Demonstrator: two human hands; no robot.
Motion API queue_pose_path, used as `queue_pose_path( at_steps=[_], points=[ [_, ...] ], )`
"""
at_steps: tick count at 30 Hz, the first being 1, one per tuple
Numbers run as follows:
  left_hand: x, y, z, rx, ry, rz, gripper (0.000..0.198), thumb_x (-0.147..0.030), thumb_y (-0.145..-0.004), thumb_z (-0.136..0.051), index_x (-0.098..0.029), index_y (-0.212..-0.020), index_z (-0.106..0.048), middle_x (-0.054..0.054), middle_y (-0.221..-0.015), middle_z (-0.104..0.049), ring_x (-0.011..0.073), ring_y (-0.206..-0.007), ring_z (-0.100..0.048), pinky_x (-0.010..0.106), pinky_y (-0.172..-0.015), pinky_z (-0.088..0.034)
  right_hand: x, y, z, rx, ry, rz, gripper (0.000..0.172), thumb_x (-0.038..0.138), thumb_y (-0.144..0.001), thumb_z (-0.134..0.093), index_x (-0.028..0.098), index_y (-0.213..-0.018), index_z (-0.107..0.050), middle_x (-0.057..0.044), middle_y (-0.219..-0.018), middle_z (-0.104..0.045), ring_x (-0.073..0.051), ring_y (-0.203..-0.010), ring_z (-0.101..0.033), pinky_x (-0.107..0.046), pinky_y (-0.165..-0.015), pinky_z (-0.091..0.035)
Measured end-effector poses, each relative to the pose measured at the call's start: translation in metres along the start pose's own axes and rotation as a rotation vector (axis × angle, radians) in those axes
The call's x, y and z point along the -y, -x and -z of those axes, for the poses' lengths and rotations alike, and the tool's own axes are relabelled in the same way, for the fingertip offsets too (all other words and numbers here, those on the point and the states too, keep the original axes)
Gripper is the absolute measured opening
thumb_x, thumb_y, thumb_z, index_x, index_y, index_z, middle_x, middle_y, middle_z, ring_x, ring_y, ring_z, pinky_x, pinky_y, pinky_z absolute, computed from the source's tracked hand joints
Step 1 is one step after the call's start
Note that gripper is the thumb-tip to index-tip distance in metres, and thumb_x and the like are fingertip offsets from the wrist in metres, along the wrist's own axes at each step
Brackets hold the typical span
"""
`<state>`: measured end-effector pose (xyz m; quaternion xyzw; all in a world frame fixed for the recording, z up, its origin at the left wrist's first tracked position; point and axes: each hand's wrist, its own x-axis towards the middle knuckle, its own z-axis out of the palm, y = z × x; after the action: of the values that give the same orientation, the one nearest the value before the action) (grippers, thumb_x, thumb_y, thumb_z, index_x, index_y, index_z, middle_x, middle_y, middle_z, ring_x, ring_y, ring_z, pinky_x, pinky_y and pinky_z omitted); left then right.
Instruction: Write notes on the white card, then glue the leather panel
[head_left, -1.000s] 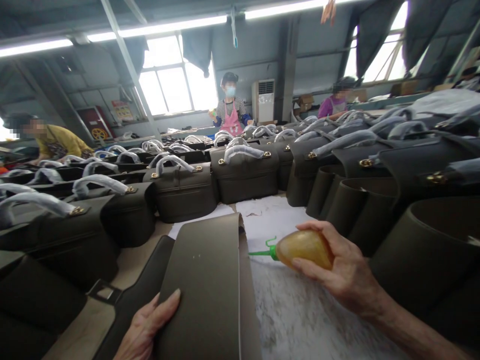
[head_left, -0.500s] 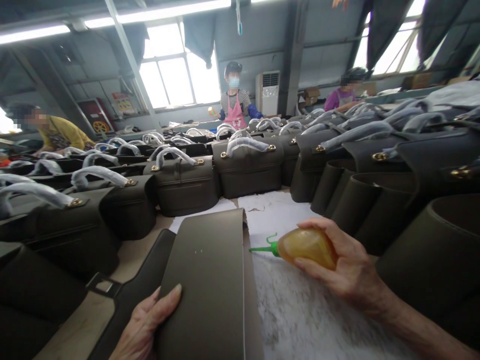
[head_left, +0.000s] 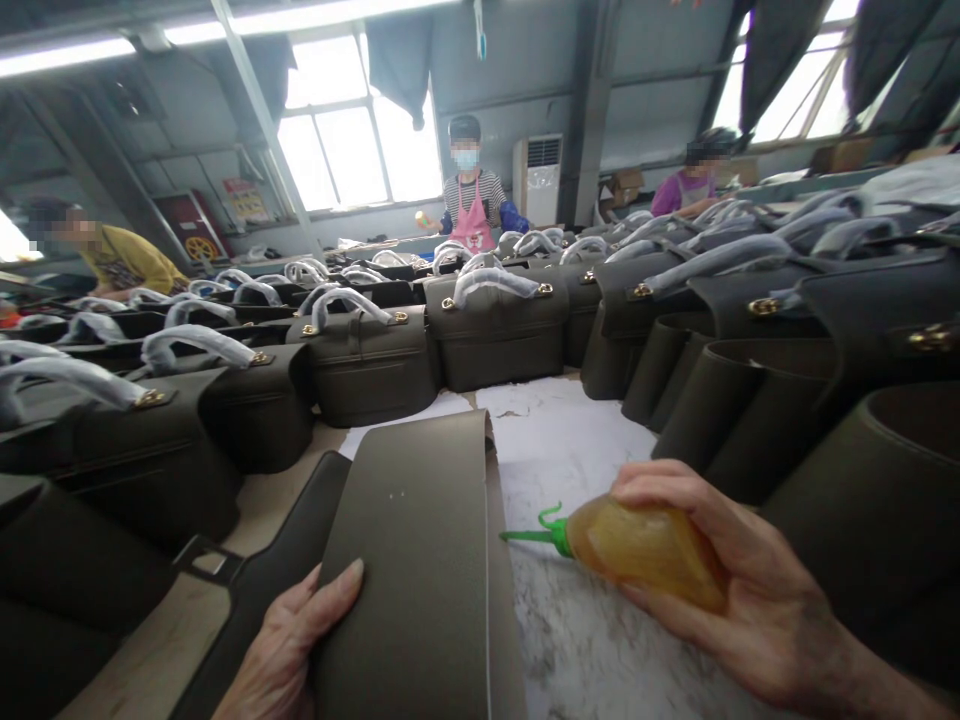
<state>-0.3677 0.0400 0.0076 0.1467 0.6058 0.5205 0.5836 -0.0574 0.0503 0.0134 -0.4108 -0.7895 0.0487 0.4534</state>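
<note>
A dark olive bag panel (head_left: 420, 540), folded over at its far end, lies in front of me. My left hand (head_left: 289, 640) grips its left edge, thumb on top and the other fingers hidden beneath. In my right hand (head_left: 735, 580) is a squeeze bottle (head_left: 637, 550) of amber liquid, held on its side with fingers wrapped around it. Its green nozzle (head_left: 529, 536) points left at the panel's right edge, close to the pale edge line; whether it touches I cannot tell. A dark strap piece with a square cut-out (head_left: 210, 562) lies to the left of the panel.
White paper (head_left: 570, 430) covers the table under the panel. Rows of dark handbags (head_left: 499, 335) with wrapped handles stand around the far side. Open bag bodies (head_left: 757, 400) stand close on the right. Co-workers are farther off, one in a pink apron (head_left: 472, 225).
My right hand has moved toward me with the bottle, so the nozzle tip has slid nearer along the panel's right edge. My left hand keeps its hold.
</note>
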Motion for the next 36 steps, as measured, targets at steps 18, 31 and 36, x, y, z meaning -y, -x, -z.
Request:
queue_pose_path(
  at_steps=[18,31,36],
  points=[
    [-0.004,0.008,-0.007,-0.049,-0.042,0.026,0.069,-0.033,-0.054,-0.083,-0.015,-0.117,-0.059,0.011,-0.084,-0.072,0.0283,-0.070,-0.068,0.037,-0.061,-0.059,-0.020,-0.020,-0.013,-0.080,-0.031,0.133,0.037,0.017,-0.078,-0.064,0.024,-0.111,-0.048,-0.003,-0.107,-0.052,-0.015,-0.101,-0.053,-0.023,-0.089,-0.043],
    [-0.006,0.013,-0.013,0.045,0.022,-0.018,0.050,-0.028,-0.053,-0.084,-0.012,-0.097,-0.066,0.009,-0.073,-0.071,0.0232,-0.062,-0.067,0.032,-0.063,-0.057,-0.002,-0.004,0.002,-0.007,0.052,0.140,0.033,0.021,-0.079,-0.062,0.020,-0.109,-0.049,-0.003,-0.108,-0.053,-0.010,-0.096,-0.056,-0.013,-0.085,-0.045],
    [-0.005,0.013,-0.011,0.089,0.054,-0.006,0.047,-0.026,-0.056,-0.083,-0.014,-0.098,-0.065,0.009,-0.079,-0.072,0.0203,-0.060,-0.067,0.030,-0.063,-0.057,0.006,0.006,0.009,0.010,0.096,0.132,0.035,0.026,-0.079,-0.063,0.022,-0.111,-0.048,-0.003,-0.112,-0.055,-0.014,-0.101,-0.057,-0.015,-0.086,-0.048]
  ],
)
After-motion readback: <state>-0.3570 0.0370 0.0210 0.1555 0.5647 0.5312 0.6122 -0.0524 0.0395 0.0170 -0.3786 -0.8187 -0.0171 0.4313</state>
